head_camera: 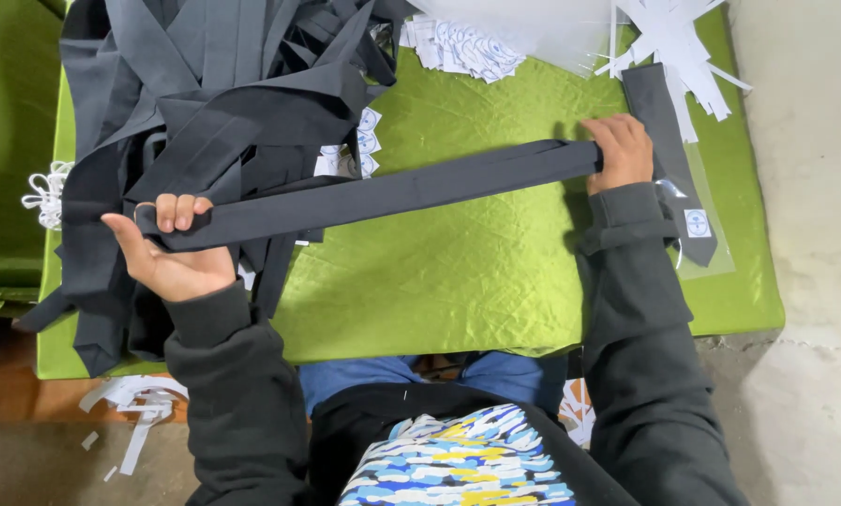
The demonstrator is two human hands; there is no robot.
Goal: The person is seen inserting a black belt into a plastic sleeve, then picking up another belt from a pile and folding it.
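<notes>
While the dark grey tie (383, 192) spans the green desk (495, 272), left hand (172, 248) fingers curl closed on its near end beside the tie heap (214, 103); right hand (619, 152) pinches the far end. Risk: slack grip, folded layers slipping askew.

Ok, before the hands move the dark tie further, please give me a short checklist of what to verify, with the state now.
1. Left hand grips one end of the dark tie: ok.
2. Right hand holds the other end: ok.
3. Tie stretched straight between the hands: ok.
4. Tie separate from the tie pile: not ok, it crosses over the pile.
5. Bagged tie out of the way: ok.
6. Tie free of twist: cannot tell.
</notes>
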